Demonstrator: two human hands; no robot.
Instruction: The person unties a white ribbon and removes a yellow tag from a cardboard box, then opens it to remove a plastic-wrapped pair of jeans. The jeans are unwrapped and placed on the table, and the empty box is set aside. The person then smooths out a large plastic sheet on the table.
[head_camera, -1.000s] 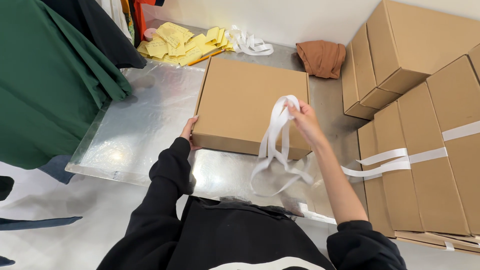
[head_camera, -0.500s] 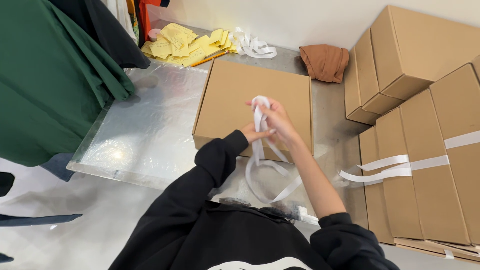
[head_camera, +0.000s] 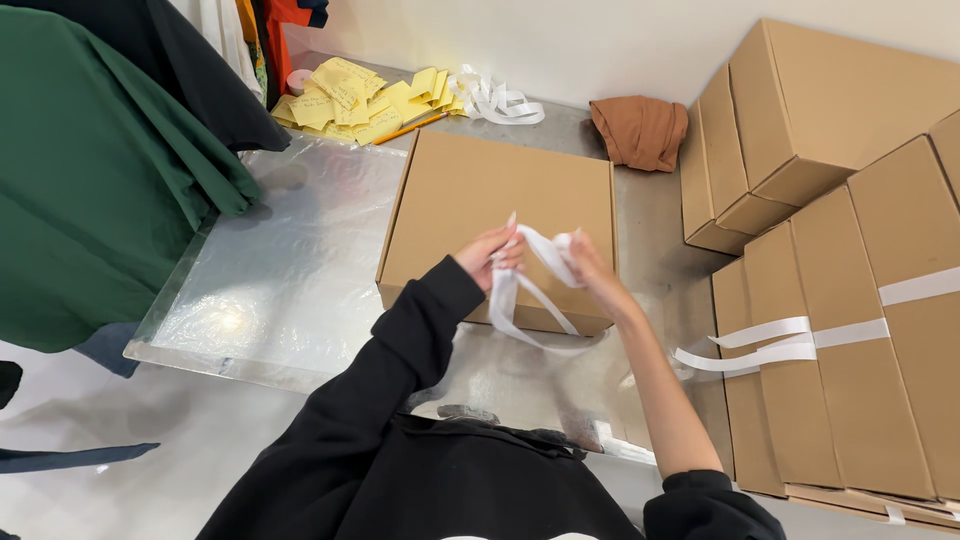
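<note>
Gripping a white ribbon (head_camera: 530, 290) between them, both hands are raised over the near edge of a flat cardboard box (head_camera: 500, 215). Left hand (head_camera: 490, 255): fingers pinched closed on the ribbon's upper end, black sleeve drawn to the wrist. Right hand (head_camera: 585, 262): closed around the same ribbon just beside the left, forearm bare. Between the two hands the ribbon runs in a short span; below them it hangs in loose loops over the box's front wall, down toward the clear plastic sheet (head_camera: 290, 280) covering the worktop (head_camera: 650, 230).

The box lies closed, directly beyond and beneath both hands. To the far side of the left hand, well apart, sits a heap of yellow paper notes (head_camera: 350, 100) with a pencil beside it, and a second bundle of white ribbon (head_camera: 495, 98). Beyond the right hand lies a folded brown cloth (head_camera: 640, 130). To the right of the right hand stand stacked cardboard boxes (head_camera: 850, 250), some bound with white ribbon. Left of the left hand hangs a green garment (head_camera: 90, 180).
</note>
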